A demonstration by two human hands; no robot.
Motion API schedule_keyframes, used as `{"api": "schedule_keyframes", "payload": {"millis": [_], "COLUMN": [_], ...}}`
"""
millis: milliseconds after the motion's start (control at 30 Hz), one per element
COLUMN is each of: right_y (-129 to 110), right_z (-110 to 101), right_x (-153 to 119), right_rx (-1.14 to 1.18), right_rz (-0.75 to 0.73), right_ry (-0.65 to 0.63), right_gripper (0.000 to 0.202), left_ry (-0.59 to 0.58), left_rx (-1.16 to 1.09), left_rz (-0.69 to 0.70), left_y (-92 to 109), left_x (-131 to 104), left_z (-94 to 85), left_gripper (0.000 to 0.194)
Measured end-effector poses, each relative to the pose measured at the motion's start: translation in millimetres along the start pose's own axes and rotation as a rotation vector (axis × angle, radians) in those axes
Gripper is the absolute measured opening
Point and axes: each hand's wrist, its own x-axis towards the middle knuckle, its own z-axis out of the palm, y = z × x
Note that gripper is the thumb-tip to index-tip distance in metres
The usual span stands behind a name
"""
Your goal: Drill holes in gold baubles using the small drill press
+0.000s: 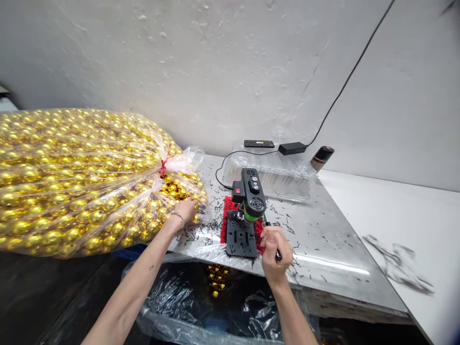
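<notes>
Bulging at far left, a clear bag (178, 164) tied with red string holds gold balls (53, 199). The left hand (186, 209), fingers curled, is among balls at its opening; whether it grips one cannot be told. Below, a plastic sack (163, 292) contains more. Beyond the drill (254, 191) lies a clear tray (291, 179). The right hand (276, 249) wraps closed around the drill's lever (278, 256).

The bag of gold balls (82, 182) runs out of view at left, the black cord (349, 77) at far right. The right hand (276, 247) hides much of the lever grip (278, 256); whether the left hand (186, 209) holds anything is too small to tell. The white cloth (402, 263) at right is blurred.
</notes>
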Motion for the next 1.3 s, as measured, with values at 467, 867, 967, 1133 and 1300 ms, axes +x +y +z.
{"api": "schedule_keyframes", "payload": {"millis": [467, 867, 967, 1133, 1300], "right_y": [3, 2, 2, 2, 2], "right_z": [-1, -1, -1, -1, -1], "right_x": [-3, -4, -4, -4, -4], "right_rx": [-0.003, -0.016, -0.028, -0.017, -0.023], "right_rz": [-0.015, -0.014, -0.012, -0.008, 0.001], "right_ry": [-0.010, -0.006, -0.019, -0.016, -0.013], "right_gripper": [0.030, 0.030, 0.031, 0.030, 0.031], "left_ry": [0.172, -0.044, -0.117, -0.201, -0.192], "left_rx": [-1.498, -1.830, -1.934, -2.019, -2.002], "left_rz": [-0.072, -0.189, -0.204, -0.222, -0.233], "left_y": [5, 76, 80, 82, 84], "left_x": [-56, -111, -112, -116, -117], "left_z": [18.7, 47.9, 50.8, 56.1, 61.8], "left_gripper": [0.057, 0.056, 0.052, 0.038, 0.032]}}
